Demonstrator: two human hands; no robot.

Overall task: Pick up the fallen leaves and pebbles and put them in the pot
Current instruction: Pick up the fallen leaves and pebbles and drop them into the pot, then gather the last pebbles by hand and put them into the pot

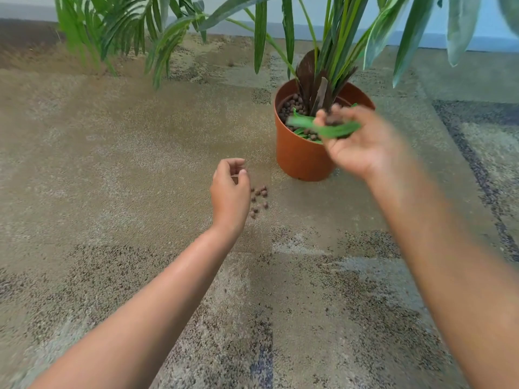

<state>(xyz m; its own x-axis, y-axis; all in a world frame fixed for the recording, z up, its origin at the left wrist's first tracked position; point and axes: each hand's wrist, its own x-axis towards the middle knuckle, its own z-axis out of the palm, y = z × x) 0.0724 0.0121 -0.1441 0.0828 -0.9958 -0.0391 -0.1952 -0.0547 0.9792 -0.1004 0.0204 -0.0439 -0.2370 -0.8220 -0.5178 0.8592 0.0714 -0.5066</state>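
Starting at the left, your left hand [230,189] hangs low over the carpet [112,164], back of the hand toward the camera, fingers [234,164] curled inward with the tips near the thumb; something small and dark sits at the fingertips, likely a pebble, but it is too small to be sure, so whether the hand holds anything cannot be told. Just right of that hand, a small cluster of brown pebbles [259,199] lies loose on the carpet, partly hidden behind the hand's edge, near the pot's base but apart from it. Further right, the terracotta pot [300,155] stands upright on the carpet, with the plant [317,80] rising from it, its long green fronds spreading across the top of the view. Inside the pot, brown pebbles cover the surface and a few green leaf pieces lie on them at the near rim. Your right hand [362,141], motion-blurred, sits over the pot's near right rim, palm partly up, fingers bent around a green leaf [323,126] that stretches across the hand and out to the left above the pot's opening. Dark bits show at the fingertips, too blurred to name.
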